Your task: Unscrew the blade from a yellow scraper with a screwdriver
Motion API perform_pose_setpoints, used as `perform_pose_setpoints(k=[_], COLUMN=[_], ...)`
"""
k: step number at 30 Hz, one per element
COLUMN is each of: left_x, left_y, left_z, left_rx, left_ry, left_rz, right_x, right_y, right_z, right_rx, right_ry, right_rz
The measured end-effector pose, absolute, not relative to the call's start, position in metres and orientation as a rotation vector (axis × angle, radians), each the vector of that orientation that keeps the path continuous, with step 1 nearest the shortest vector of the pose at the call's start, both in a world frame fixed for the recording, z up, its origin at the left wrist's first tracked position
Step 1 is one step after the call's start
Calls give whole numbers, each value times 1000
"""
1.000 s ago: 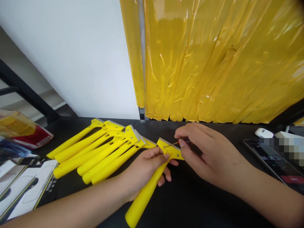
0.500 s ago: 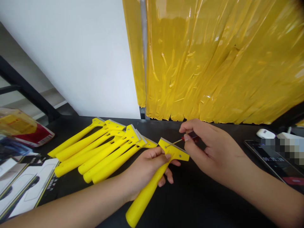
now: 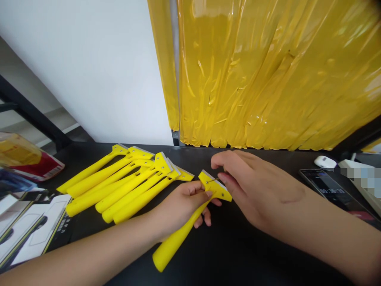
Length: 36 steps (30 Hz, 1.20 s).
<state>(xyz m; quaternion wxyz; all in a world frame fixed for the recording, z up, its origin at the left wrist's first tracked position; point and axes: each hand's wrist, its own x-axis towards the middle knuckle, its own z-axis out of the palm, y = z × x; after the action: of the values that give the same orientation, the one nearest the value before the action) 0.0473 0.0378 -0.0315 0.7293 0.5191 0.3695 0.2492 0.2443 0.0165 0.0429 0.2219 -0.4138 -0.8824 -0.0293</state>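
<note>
My left hand (image 3: 186, 202) is closed around the neck of a yellow scraper (image 3: 175, 240). Its handle points down toward me, and the wide head with a metal blade edge and two screws faces up. My right hand (image 3: 248, 190) pinches a thin screwdriver (image 3: 213, 180); the shaft's tip is at the upper-left screw of the scraper head, and my fingers hide the handle. To the left of my left hand, several more yellow scrapers (image 3: 119, 198) lie in an overlapping row, heads toward the back.
At the left edge stand a red and yellow package (image 3: 32, 159) and white-and-black boxes (image 3: 38, 234). On the right lie a phone (image 3: 330, 192) showing a timer and a white earbud-like case (image 3: 325, 161). Yellow plastic film (image 3: 253, 79) and a white panel (image 3: 104, 71) rise behind the black table (image 3: 238, 254).
My right hand has turned over the screwdriver and moved slightly left, so the red handle is now hidden. The left hand keeps its hold on the scraper. The whole view has shifted a little.
</note>
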Motion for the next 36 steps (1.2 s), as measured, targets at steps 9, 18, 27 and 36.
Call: perform_pose_setpoints(k=[9,18,27,36], left_x=[48,48,47,46], left_y=[35,37,38,39], left_z=[-29,-29,-28,-30], left_rx=[1121,1097,1021,1026], left_ry=[840,817,858,821], left_rz=[566,544,553,551], right_x=[244,242,241,242], right_y=[18,21,24,24], right_z=[41,39,39,40], right_rx=[-1243,-1239,-1223,-1146], right_ry=[-2285,-2271,-2308,-2299], right_rz=[-123,-118,-122,-147])
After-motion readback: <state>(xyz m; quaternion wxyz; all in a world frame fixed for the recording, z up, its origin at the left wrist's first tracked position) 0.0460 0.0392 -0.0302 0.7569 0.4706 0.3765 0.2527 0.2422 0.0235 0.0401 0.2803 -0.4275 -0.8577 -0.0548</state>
